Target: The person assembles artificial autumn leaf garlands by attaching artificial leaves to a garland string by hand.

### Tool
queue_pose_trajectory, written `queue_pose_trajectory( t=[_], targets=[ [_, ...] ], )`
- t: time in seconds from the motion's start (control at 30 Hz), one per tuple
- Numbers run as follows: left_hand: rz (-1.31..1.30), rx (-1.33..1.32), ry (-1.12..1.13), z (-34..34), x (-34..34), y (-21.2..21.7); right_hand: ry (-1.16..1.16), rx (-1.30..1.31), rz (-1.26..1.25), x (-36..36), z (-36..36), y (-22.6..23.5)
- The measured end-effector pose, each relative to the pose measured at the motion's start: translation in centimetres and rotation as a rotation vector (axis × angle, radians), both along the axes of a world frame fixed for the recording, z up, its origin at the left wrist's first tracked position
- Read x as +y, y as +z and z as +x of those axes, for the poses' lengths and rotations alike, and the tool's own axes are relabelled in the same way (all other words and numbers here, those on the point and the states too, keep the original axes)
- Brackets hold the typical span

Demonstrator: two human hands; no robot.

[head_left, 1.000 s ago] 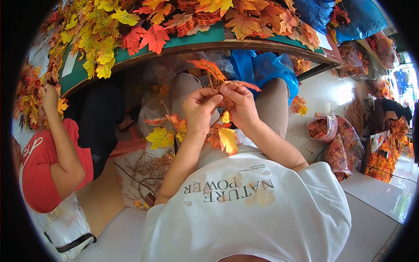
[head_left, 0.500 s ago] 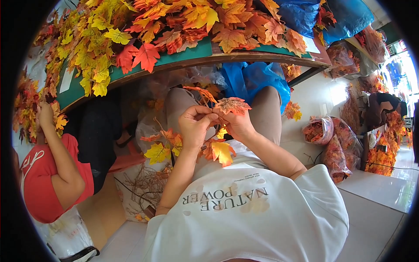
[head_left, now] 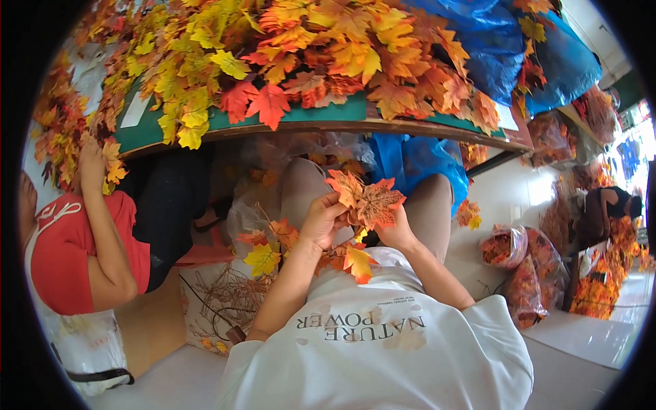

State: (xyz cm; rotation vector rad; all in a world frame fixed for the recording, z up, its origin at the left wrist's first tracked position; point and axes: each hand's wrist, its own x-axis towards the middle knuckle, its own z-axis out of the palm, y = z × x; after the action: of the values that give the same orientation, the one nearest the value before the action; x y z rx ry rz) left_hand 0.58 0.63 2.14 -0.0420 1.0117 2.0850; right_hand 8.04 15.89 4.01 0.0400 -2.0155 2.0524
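Observation:
In front of my lap, my left hand (head_left: pixel 324 220) is closed, thumb and fingers pinching at the left edge of a pair of orange-red artificial maple leaves (head_left: pixel 376 203). From the other side, my right hand (head_left: pixel 398 231) grips the same leaves, its fingertips hidden behind them. Below and left of my hands trails a sprig of artificial leaves, with a yellow leaf (head_left: pixel 262 260) beside my left forearm and an orange-yellow leaf (head_left: pixel 359 264) against my shirt. Where the sprig joins the held leaves is hidden by my hands.
Ahead stands a green-topped table (head_left: pixel 307 117) heaped with artificial autumn leaves (head_left: pixel 355 58). Blue plastic bags (head_left: pixel 478 44) sit at its right. A co-worker in a red shirt (head_left: pixel 89 253) handles leaves at left. Filled clear bags (head_left: pixel 529 273) stand on the floor at right.
The leaves in my hands have turned, and two now show face-up where one showed side-on. My left hand has moved from the stem to the leaf edge. The whole view has shifted.

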Motion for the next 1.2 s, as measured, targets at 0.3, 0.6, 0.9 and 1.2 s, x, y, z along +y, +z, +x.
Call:
queue_pose_trajectory(
  t=[0.3,0.6,0.9,1.2],
  targets=[
    [-0.124,0.346,0.275,0.6,1.1,0.9,0.022,-0.364,-0.63,-0.1,-0.5,-1.3],
    [-0.307,0.671,0.252,0.6,1.1,2.7,0.016,-0.38,-0.457,0.5,-1.5,-1.1],
    [-0.105,0.246,0.217,-0.3,-0.2,-1.1,-0.119,0.248,0.768,-0.4,-10.6,12.6],
    [-0.031,0.212,0.15,-1.4,-0.3,2.1,-0.089,0.244,1.206,-6.6,-32.0,9.1]
  ],
)
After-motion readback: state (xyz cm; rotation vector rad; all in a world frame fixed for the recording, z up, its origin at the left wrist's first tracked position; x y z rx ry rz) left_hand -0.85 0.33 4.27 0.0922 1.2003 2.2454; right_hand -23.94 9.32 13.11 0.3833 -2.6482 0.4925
